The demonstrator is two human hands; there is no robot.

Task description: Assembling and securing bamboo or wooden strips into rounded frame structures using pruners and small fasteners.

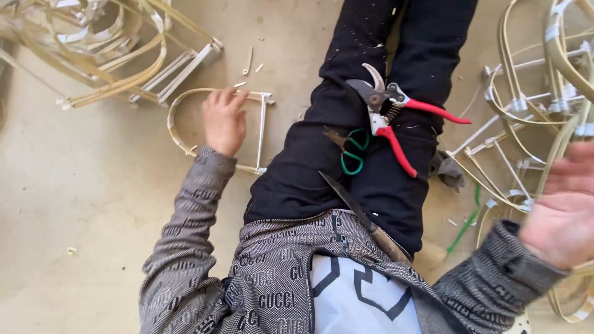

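- Upper left: a heap of bent cane frames [105, 49] lies on the concrete floor [74, 185]. We judge these pieces as already shaped and bound.
- Left of centre: our left hand [223, 120] rests palm-down on a small D-shaped cane frame [185, 145] that lies flat on the floor. The fingers are spread and apart, not clamped around any strip. White binding shows at the corners of the straight side, so we judge this frame as largely assembled.
- Centre: three tools lie on the lap, on the black trousers [322, 161]: red-handled pruning shears [390, 117], small green-handled scissors [349, 151], and a knife [359, 213] with a wooden handle. No hand holds any of them, so no cutting is under way.
- Right of centre: more cane strips tied with white binding [513, 142] lie on the floor; how finished they are cannot be told.
- Right edge: our right hand [563, 216] is blurred, near a curved cane strip. We cannot tell whether it grips anything.
- Small offcuts scattered on the floor suggest trimming has been done.
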